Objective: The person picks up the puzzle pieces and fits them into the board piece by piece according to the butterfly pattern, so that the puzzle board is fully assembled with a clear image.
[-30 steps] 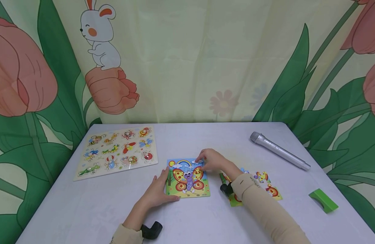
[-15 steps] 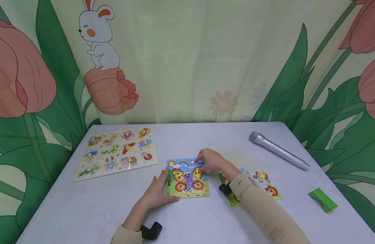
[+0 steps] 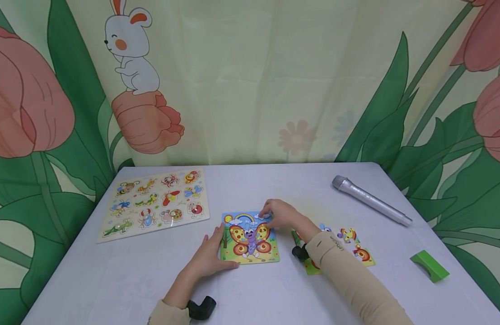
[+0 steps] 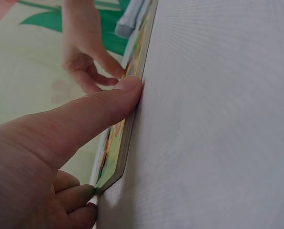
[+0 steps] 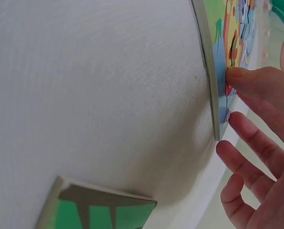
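Observation:
A square butterfly jigsaw puzzle [image 3: 251, 246] lies flat on the table in the head view. My left hand [image 3: 207, 255] holds its near left corner, thumb along the front edge and fingers at the left side. In the left wrist view the thumb [image 4: 108, 98] presses on the front edge. My right hand [image 3: 282, 213] is over the puzzle's upper right part, thumb and index finger bent onto a jigsaw piece by the butterfly's wing. The right wrist view shows the thumb [image 5: 249, 78] on that piece and the other fingers spread past the board edge.
Several loose puzzle pieces [image 3: 363, 255] lie to the right, partly hidden under the right sleeve [image 3: 347, 271]. A silver microphone [image 3: 371, 201] and a green arched block [image 3: 430, 266] are farther right. An insect puzzle board [image 3: 156, 203] lies at the back left.
Both hands stay at the butterfly puzzle almost unmoved. The whole head view has shifted very slightly.

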A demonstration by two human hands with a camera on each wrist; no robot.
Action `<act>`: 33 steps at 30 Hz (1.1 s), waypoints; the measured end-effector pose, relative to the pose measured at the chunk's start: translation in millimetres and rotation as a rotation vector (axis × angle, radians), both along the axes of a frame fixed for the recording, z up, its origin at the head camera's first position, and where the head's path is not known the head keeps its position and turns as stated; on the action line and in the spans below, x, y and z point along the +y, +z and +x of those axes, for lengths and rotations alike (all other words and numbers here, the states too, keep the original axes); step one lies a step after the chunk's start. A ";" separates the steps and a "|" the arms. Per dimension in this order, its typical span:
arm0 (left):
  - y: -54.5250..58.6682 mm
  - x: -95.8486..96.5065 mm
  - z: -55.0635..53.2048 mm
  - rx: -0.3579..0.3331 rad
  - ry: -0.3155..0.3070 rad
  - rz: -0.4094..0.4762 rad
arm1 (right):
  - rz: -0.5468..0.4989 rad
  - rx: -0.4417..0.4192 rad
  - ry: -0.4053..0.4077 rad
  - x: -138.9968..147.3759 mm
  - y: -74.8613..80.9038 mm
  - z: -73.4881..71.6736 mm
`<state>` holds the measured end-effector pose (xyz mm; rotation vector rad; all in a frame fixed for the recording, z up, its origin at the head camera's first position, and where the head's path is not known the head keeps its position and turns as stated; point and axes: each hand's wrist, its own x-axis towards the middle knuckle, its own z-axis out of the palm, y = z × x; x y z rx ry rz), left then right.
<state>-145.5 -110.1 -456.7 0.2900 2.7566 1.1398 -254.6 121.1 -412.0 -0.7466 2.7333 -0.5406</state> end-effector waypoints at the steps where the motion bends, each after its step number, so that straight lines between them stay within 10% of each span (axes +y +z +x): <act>1: 0.1 0.0 0.2 -0.003 0.000 -0.001 | -0.010 -0.005 -0.006 0.3 -0.5 0.0; 33: 0.1 0.9 0.9 0.007 0.006 -0.004 | -0.313 -0.050 -0.012 68.1 2.3 24.5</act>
